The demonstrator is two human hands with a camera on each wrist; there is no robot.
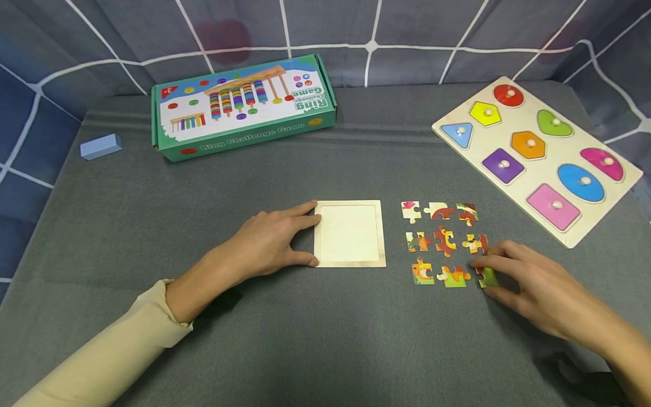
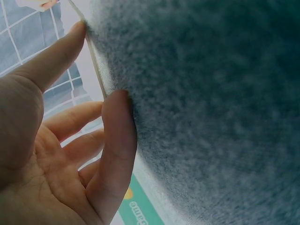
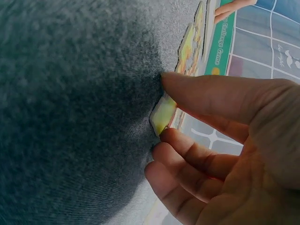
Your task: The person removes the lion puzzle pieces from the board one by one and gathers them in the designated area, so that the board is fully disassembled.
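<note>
My left hand rests at the left side of a square, pale wooden puzzle tray. Its thumb touches the lower left corner and its fingertips the upper left edge. The tray has a raised rim and a bare inside. To its right, several jigsaw pieces with a cartoon animal print lie spaced out in three rows. At the lower right of these rows, my right hand pinches a green puzzle piece between thumb and fingertips, down at the cloth. The fingers partly cover that piece in the head view.
A green Ring Challenge Game box lies at the back left, with a small light-blue block left of it. A wooden board of knobbed shapes lies at the back right. Checked blue fabric rises behind the grey cloth surface.
</note>
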